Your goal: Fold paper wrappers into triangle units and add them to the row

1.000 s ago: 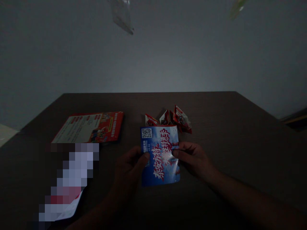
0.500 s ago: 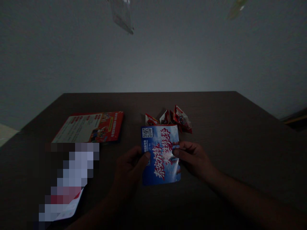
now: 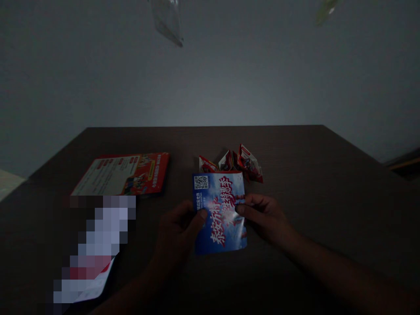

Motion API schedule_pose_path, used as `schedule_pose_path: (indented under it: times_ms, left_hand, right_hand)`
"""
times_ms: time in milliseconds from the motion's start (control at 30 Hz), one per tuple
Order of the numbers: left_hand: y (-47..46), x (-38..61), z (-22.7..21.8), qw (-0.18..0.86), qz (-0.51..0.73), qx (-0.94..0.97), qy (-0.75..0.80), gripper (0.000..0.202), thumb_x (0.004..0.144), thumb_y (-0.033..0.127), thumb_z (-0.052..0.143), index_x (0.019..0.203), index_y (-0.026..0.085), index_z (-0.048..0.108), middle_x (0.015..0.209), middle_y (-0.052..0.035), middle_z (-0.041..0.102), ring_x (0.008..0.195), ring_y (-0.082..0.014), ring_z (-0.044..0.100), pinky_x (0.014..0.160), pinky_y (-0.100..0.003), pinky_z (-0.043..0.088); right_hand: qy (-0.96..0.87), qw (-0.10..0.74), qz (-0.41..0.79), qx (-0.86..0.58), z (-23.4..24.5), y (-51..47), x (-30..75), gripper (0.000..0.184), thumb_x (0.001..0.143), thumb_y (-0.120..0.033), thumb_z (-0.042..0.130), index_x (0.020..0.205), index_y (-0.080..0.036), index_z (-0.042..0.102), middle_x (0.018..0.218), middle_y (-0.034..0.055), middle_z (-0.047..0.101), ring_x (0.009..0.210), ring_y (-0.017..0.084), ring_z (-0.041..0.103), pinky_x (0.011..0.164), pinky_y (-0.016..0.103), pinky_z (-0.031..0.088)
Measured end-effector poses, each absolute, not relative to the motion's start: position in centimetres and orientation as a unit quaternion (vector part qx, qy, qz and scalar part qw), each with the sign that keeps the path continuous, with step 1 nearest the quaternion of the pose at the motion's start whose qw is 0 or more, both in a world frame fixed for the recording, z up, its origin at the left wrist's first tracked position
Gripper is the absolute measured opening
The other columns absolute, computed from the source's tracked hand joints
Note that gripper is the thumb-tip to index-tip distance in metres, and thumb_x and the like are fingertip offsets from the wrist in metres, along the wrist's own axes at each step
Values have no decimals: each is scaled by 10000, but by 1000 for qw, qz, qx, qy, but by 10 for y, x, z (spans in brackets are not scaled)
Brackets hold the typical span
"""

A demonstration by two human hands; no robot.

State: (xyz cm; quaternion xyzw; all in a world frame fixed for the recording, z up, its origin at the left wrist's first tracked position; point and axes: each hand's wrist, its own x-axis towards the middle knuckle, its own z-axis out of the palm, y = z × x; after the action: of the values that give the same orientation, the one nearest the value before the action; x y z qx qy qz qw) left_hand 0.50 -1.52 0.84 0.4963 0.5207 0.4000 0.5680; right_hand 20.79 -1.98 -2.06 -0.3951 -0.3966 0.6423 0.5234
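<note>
A glossy blue leaflet (image 3: 219,213) with red and white lettering and a QR code is held over the dark table (image 3: 311,175). My left hand (image 3: 179,234) pinches its left edge, thumb on top. At its right edge my right hand (image 3: 262,216) pinches it with thumb and fingers. Just behind the leaflet lie several folded red paper pieces (image 3: 239,162).
A red and white flyer (image 3: 123,174) lies flat at the left of the table. Nearer the front left edge is a blurred-out paper (image 3: 95,245). A pale wall stands behind the table. The scene is very dim.
The leaflet has shifted very slightly between my hands; both hands keep their grip in about the same place.
</note>
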Motion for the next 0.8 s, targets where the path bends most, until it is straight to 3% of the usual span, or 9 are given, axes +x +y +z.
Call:
schedule_pose_path:
  times_ms: [100,267,500,800]
  left_hand:
    - [-16,6,9,610,390,479,496,248,710,358,681,871,170,667,754,-18,706,654,-208,674,577,-301,563]
    - [-18,7,8,627,364,468,505,219,708,369,695,755,156,678,667,-14,716,547,-188,671,488,-251,550]
    - [-18,9,6,649,346,456,501,237,737,385,670,828,167,683,728,-32,746,637,-239,711,550,-302,584]
    - [-18,8,6,649,308,480,503,254,739,404,660,837,171,678,718,-51,745,613,-244,707,553,-319,576]
  right_hand:
    - [-413,512,629,-414,-16,-21,207,119,684,-244,776,656,-170,687,605,-25,669,527,75,577,508,183,446]
    - [-434,487,622,-433,-10,-23,207,104,683,-267,774,690,-175,725,624,-8,686,555,90,588,534,195,454]
    - [-439,495,598,-452,-6,-24,206,134,695,-308,760,677,-176,742,643,0,700,569,88,584,544,186,444]
    - [-415,538,578,-451,-17,-21,210,135,731,-285,737,656,-175,712,553,-17,643,503,84,541,504,211,409]
